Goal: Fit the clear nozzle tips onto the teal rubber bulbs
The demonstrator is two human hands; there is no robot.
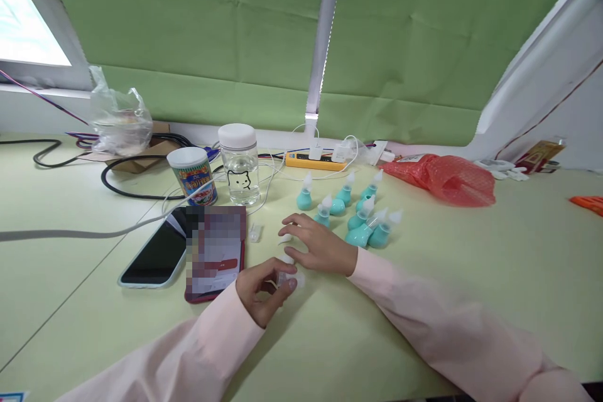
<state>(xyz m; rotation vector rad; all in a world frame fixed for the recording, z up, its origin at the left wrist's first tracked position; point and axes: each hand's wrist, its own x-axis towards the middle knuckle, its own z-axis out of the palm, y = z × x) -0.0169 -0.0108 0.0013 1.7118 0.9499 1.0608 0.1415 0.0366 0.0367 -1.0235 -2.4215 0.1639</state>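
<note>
My left hand (264, 289) pinches a small clear plastic piece (284, 277) between thumb and fingertips, just above the table. Beside it, my right hand (321, 244) has its fingers curved and apart, the thumb close to the top of that piece. A small whitish tip (285, 239) shows between the right fingers and thumb; whether they touch it is unclear. Several teal squeeze bulbs (360, 236) with clear pointed nozzles stand or lie beyond my right hand, partly hidden by it. Another small clear plastic piece (255, 233) lies left of my hands.
Two phones (155, 251) lie on the left. Behind them stand a printed tub (192, 177) and a clear jar (240, 166) with a white lid. Farther back are a yellow power strip (313, 161) with cables, a plastic bag (120, 119) and red bubble wrap (447, 180).
</note>
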